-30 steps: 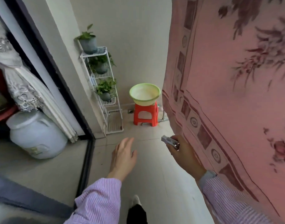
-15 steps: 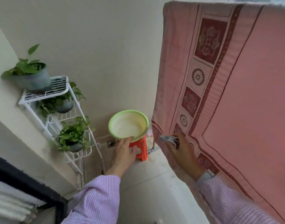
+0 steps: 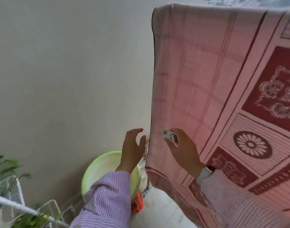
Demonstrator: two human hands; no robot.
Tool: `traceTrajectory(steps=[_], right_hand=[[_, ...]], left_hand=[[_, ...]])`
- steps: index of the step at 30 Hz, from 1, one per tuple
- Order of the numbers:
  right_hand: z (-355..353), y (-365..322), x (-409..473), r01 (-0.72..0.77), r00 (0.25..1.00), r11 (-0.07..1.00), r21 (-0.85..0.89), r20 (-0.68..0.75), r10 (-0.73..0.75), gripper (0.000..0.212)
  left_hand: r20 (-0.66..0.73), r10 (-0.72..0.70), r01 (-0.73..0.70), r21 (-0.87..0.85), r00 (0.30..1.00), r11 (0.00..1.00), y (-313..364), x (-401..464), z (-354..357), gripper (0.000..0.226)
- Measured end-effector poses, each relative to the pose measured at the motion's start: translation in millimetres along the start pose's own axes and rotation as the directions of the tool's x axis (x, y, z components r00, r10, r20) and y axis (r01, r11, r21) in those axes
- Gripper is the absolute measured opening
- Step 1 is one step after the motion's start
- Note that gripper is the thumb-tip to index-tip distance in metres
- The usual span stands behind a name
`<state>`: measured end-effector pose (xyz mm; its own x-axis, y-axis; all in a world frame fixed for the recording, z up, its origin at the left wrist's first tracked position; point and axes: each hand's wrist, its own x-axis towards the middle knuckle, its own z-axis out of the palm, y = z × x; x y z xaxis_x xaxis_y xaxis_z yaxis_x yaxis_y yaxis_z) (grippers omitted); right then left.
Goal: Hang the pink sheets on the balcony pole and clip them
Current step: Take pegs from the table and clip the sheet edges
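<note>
A pink sheet [image 3: 206, 79] with dark red patterned borders hangs over the balcony pole, which the cloth's top fold hides. Its left edge drops straight down beside the wall. My right hand [image 3: 183, 148] is raised in front of the sheet and pinches a small grey clothes clip [image 3: 168, 135] between thumb and fingers. My left hand [image 3: 132, 148] is lifted just left of the sheet's edge, fingers loosely spread, holding nothing and not touching the cloth.
A cream wall [image 3: 67, 79] fills the left side. Below my left arm a green basin [image 3: 98, 167] sits on an orange stool [image 3: 137, 203]. A white wire plant rack [image 3: 14, 206] with leafy pots stands at the lower left. Pale floor tiles [image 3: 159, 209] show at the bottom.
The view has tilted upward, showing the sheet's top fold. Both hands have risen toward the sheet's left edge, the right still holding the clip.
</note>
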<state>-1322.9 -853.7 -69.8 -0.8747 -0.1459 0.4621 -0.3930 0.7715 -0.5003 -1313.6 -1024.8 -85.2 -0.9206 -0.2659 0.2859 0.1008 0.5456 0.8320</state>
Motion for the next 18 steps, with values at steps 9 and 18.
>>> traceTrajectory(steps=[9, 18], right_hand=[[28, 1, 53, -0.181, 0.976, 0.976, -0.12, -0.147, 0.163, 0.031], [43, -35, 68, -0.349, 0.864, 0.927, 0.137, -0.337, 0.375, 0.031]], left_hand=[[0.237, 0.058, 0.049, -0.422, 0.97, 0.905, 9, 150, 51, 0.035], [0.088, 0.487, -0.402, -0.446, 0.869, 0.799, -33, 132, 52, 0.004]])
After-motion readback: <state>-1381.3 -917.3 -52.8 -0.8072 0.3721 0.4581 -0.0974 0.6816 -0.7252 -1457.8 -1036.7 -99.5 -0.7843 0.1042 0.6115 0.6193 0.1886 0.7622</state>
